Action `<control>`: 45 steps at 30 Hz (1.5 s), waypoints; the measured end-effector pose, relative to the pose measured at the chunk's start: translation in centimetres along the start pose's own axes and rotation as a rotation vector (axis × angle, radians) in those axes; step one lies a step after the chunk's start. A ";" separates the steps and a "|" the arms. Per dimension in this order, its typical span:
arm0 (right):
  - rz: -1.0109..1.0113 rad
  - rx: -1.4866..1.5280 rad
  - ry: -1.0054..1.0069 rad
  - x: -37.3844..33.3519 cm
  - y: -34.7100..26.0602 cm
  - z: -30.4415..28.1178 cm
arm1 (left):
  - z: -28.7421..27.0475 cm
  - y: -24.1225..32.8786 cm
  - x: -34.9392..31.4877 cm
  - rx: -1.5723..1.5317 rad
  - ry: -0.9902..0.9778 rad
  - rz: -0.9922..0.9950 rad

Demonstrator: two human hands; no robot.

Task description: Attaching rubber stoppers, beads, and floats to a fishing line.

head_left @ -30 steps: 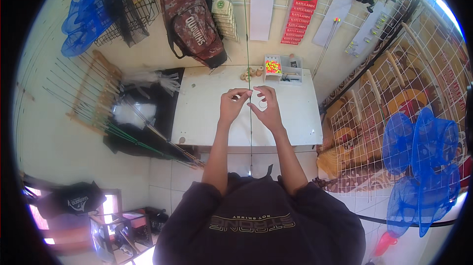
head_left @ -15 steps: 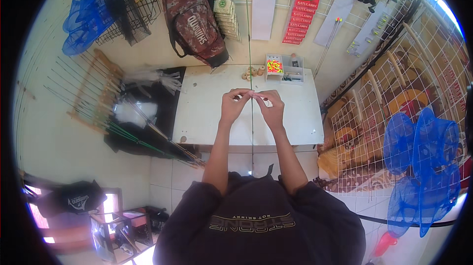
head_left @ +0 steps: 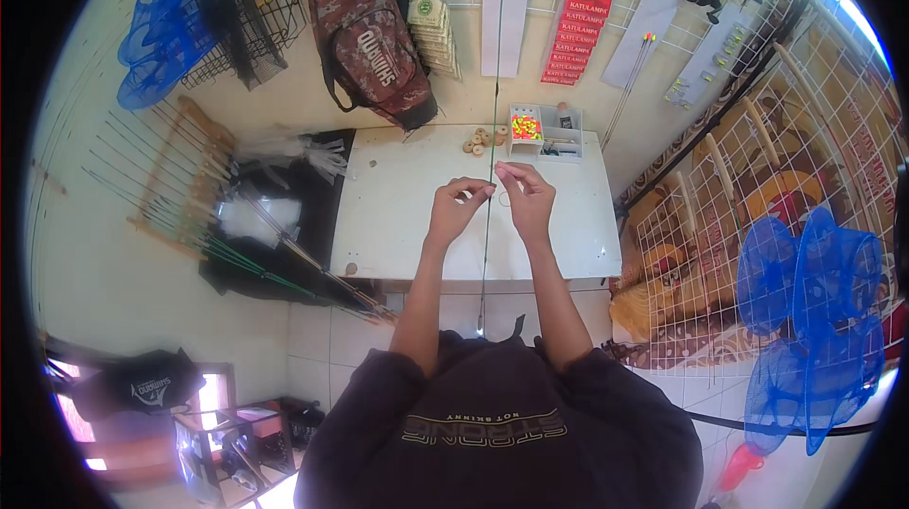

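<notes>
A thin rod (head_left: 493,144) is held over the tabletop (head_left: 582,234), pinched by the fingers of the left hand (head_left: 454,214). The right hand (head_left: 532,204) is placed just beside the rod, its fingers drawn close; whether anything is gripped in them cannot be told. Beyond, a box (head_left: 565,158) is set on the tabletop.

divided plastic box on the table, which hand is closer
Right. The right hand is just below the box in the picture; the left hand is farther, below and left.

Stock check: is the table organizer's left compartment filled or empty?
Not empty: bright pink-and-yellow pieces lie in the compartment; depth, cannot tell.
</notes>
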State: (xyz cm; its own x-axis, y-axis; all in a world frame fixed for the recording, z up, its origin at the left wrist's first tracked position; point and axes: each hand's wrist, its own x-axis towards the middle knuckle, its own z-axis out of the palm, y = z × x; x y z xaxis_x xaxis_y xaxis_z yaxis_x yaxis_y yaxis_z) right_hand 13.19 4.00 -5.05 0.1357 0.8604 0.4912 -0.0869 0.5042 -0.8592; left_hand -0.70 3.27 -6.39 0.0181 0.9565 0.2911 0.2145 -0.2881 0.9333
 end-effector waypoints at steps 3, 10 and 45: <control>0.028 0.043 -0.006 0.3 -0.1 0.3 | -0.1 0.1 -0.3 0.055 -0.050 -0.041; 0.070 -0.106 0.036 0.9 -0.7 0.6 | 0.0 -1.1 -1.1 0.078 -0.063 -0.008; -0.031 -0.224 0.014 0.3 -1.4 0.1 | -0.2 2.9 0.7 -0.026 0.123 0.049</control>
State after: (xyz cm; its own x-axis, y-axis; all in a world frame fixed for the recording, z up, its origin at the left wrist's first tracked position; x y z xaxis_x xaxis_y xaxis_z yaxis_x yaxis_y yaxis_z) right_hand 13.23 3.56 -3.63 0.1486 0.8426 0.5176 0.1389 0.5005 -0.8545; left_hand -0.30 3.06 -3.43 -0.0924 0.9287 0.3591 0.1908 -0.3375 0.9218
